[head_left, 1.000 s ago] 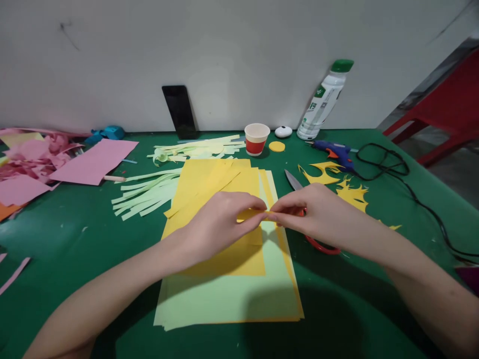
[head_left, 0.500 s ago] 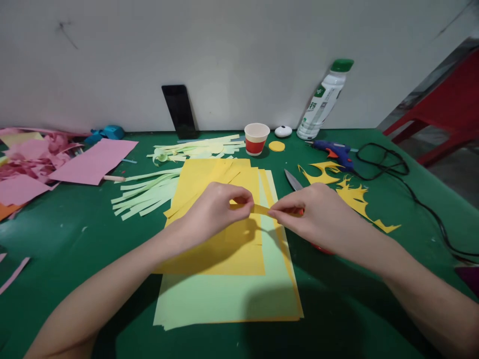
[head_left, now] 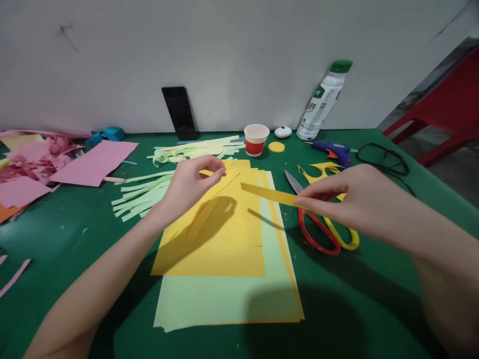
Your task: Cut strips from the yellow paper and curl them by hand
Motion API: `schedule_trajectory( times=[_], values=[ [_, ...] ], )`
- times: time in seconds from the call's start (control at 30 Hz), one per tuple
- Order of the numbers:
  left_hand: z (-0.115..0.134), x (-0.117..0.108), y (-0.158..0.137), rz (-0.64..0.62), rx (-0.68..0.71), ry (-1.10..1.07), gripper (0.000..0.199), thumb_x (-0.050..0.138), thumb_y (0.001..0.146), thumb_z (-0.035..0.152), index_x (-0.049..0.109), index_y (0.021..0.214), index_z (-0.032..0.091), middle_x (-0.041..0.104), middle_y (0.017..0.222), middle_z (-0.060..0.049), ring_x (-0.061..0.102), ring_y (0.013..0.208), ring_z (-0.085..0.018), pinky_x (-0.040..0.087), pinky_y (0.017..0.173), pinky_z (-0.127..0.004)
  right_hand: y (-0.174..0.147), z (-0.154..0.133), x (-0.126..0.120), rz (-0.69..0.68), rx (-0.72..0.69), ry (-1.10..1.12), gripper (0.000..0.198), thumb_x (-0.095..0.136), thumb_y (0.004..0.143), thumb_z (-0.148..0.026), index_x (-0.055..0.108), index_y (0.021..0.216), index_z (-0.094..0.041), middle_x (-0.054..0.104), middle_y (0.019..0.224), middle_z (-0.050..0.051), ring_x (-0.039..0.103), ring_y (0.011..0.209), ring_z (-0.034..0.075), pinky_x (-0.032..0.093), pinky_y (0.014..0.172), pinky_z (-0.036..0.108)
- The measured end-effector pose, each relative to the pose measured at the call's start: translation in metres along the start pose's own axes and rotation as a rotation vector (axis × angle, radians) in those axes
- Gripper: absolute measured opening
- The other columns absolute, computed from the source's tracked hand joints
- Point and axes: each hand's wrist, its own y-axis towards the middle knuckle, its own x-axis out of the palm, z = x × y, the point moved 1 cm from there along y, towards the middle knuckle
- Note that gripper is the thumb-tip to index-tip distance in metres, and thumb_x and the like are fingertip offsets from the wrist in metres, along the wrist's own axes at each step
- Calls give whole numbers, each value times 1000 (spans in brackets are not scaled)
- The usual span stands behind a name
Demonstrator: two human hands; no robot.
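Observation:
My right hand (head_left: pixel 346 202) pinches one end of a yellow paper strip (head_left: pixel 267 193) between thumb and fingers. The strip points left, held above the paper stack. My left hand (head_left: pixel 196 179) hovers over the yellow sheets (head_left: pixel 224 257), thumb and index finger curled close together; whether anything is between them I cannot make out. Loose yellow strips (head_left: pixel 204 214) lie on the sheets, partly in the hand's shadow. Pale green sheets (head_left: pixel 224 301) lie beneath. Below my right hand rest scissors (head_left: pixel 320 242) with red and yellow handles, partly hidden by the hand.
Fringed green paper (head_left: pixel 144 197), a paper cup (head_left: pixel 256 140), a yellow disc (head_left: pixel 276 147) and a white case (head_left: pixel 283 132) sit behind the stack. A phone (head_left: pixel 180 112) and bottle (head_left: pixel 324 102) lean against the wall. A glue gun (head_left: pixel 331 149) stands right; pink paper (head_left: pixel 95 162) lies left.
My left hand has let go of the yellow strip and moved left and up. My right hand has drawn the strip to the right, uncovering the scissor handles.

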Motion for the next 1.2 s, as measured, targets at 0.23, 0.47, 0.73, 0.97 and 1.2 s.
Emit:
schedule_trajectory(
  times=[0.23,0.47,0.73,0.97,1.2],
  values=[
    [39,26,-29,-274,246,-93,14,49,83,23,61,86,17,67,81,-1,60,69,-10,47,58,-18,3,-19,19,-134,-29,13,26,47,79,-32,68,67,-20,60,51,-1,43,46,10,31,46,24],
    [33,37,-38,-175,481,240,15,43,86,18,58,84,16,67,75,-1,59,62,-11,43,53,-20,1,-26,24,-154,-28,-19,36,44,81,-32,54,50,-17,46,46,-2,35,46,8,23,44,23],
    [34,41,-40,-5,667,472,19,40,84,11,56,74,14,65,65,-1,56,52,-11,35,42,-22,1,-31,29,-59,-50,-97,31,44,80,-24,65,58,-18,57,51,1,42,46,10,24,46,25],
    [26,33,-31,-65,338,223,14,48,81,18,61,79,16,67,71,-1,58,58,-10,40,50,-20,-1,-30,26,29,-81,-201,31,43,80,-26,68,63,-19,59,50,3,49,49,13,25,48,27],
    [5,16,-8,-64,83,186,16,49,77,20,64,75,14,69,76,-4,60,66,-15,47,59,-24,0,-18,17,81,-34,-175,28,46,77,-26,69,61,-20,60,49,2,47,45,13,26,48,27]
  ],
)
